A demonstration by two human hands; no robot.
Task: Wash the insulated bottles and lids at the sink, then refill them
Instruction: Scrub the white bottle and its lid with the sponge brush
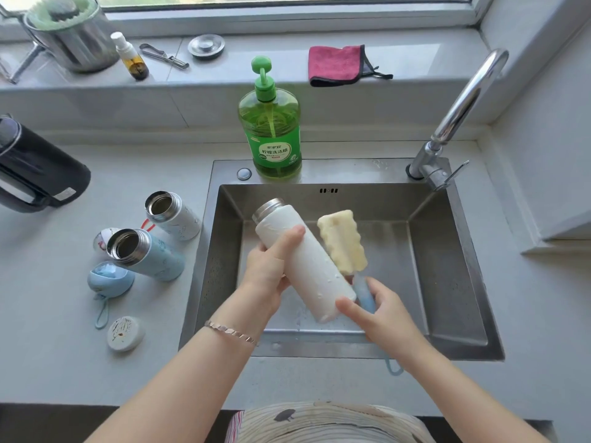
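Over the steel sink my left hand grips a tall white insulated bottle, tilted with its open steel mouth up and to the left. My right hand holds the blue handle of a sponge brush, whose yellow sponge head rests against the bottle's right side. On the counter to the left stand a white bottle and a light blue bottle, both open. Nearby lie a blue lid with a strap, a white lid and a patterned lid, partly hidden.
A green dish-soap pump bottle stands on the sink's back rim. The faucet rises at the back right. A black kettle sits at far left. On the sill lie a pink cloth, a sink stopper and a small spray bottle.
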